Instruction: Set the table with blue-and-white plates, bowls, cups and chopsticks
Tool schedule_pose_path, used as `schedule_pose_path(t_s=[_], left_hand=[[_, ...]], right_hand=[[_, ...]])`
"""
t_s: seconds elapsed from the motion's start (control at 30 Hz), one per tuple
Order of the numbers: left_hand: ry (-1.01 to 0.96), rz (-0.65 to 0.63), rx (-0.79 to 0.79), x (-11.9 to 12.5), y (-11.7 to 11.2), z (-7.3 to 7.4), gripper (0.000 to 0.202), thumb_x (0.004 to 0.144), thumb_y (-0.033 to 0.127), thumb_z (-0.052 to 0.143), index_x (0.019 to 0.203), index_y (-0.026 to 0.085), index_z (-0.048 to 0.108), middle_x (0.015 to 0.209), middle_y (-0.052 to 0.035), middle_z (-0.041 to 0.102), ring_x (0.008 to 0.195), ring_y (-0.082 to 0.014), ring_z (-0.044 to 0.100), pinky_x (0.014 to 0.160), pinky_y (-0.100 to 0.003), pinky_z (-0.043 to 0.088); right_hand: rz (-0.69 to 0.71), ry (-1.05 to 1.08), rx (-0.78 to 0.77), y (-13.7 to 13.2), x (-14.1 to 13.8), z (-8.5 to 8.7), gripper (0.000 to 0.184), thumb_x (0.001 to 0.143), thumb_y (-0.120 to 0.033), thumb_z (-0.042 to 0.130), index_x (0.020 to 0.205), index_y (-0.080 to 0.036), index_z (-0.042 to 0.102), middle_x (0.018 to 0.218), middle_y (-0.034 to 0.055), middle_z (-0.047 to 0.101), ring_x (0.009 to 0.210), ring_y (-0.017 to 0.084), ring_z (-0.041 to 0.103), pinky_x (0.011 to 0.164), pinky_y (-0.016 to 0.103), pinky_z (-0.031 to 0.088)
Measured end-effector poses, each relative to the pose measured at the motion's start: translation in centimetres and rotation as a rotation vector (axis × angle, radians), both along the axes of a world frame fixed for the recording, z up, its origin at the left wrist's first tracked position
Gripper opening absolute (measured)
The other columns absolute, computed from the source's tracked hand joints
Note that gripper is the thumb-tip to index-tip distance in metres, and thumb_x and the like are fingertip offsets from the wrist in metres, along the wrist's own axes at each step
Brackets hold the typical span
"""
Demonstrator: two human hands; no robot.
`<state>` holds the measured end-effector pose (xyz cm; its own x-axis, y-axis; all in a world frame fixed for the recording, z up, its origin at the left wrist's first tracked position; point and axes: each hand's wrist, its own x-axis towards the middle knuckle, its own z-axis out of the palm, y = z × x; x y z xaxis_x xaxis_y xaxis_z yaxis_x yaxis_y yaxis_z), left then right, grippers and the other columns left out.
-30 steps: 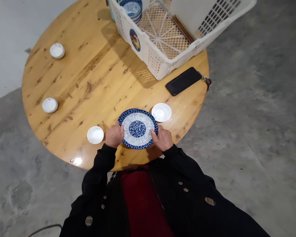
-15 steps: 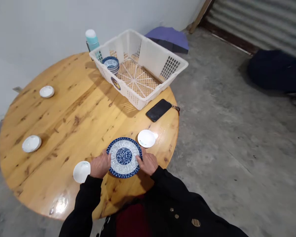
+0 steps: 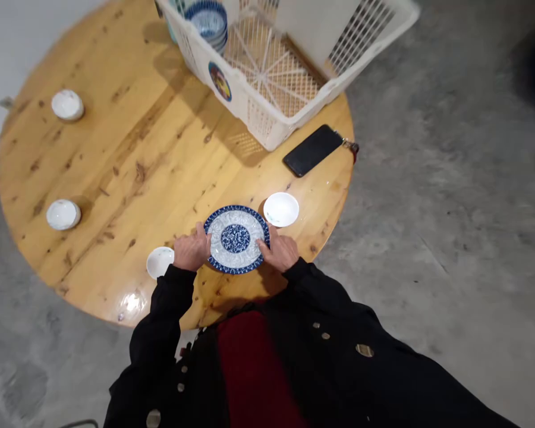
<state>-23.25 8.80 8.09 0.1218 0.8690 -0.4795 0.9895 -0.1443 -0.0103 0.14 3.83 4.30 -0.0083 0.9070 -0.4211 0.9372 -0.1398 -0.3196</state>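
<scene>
Between my two hands is a round plate [image 3: 236,239] with a blue patterned rim and a blue centre, face up at the near side of the wooden table. My left hand [image 3: 193,246] grips its left edge, thumb on top. On the right edge, my right hand [image 3: 281,248] is closed the same way, with its fingers hidden underneath. Whether the plate touches the tabletop I cannot tell. A small white bowl [image 3: 281,209] sits just beyond my right hand. Another white bowl [image 3: 159,262] stands beside my left wrist, partly covered by it.
Two more white bowls [image 3: 67,105] [image 3: 63,214] stand on the left of the round table [image 3: 160,154]. A white plastic basket [image 3: 271,128] at the back holds stacked blue-and-white bowls [image 3: 207,24] and brown sticks [image 3: 305,59]. A black phone [image 3: 312,150] lies near the right edge.
My view has tilted down, so the table and basket appear shifted and the bottle has nearly left the picture. Both hands still grip the plate at its two sides.
</scene>
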Motion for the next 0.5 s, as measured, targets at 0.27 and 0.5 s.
schedule_pose_path(t_s=[0.27,0.5], left_hand=[[0.006,0.025,-0.012,-0.1,0.0,-0.3,0.051,0.102,0.048,0.029,0.128,0.010,0.052,0.100,-0.0210,0.072,0.099,-0.0347,0.070,0.082,-0.037,0.047],[-0.529,0.296,-0.073,-1.4,0.1,-3.4,0.041,0.097,0.047,0.042,0.113,0.016,0.064,0.112,-0.0134,0.073,0.110,-0.0273,0.068,0.092,-0.034,0.050]], right_hand=[[-0.009,0.006,-0.023,-0.6,0.5,0.3,0.061,0.100,-0.053,0.038,0.137,-0.006,0.048,0.088,0.0169,0.074,0.080,0.032,0.070,0.069,0.032,0.042],[-0.243,0.384,-0.020,-1.1,-0.7,-1.6,0.046,0.095,-0.053,0.045,0.113,-0.013,0.060,0.100,0.0143,0.074,0.095,0.029,0.070,0.076,0.031,0.047]])
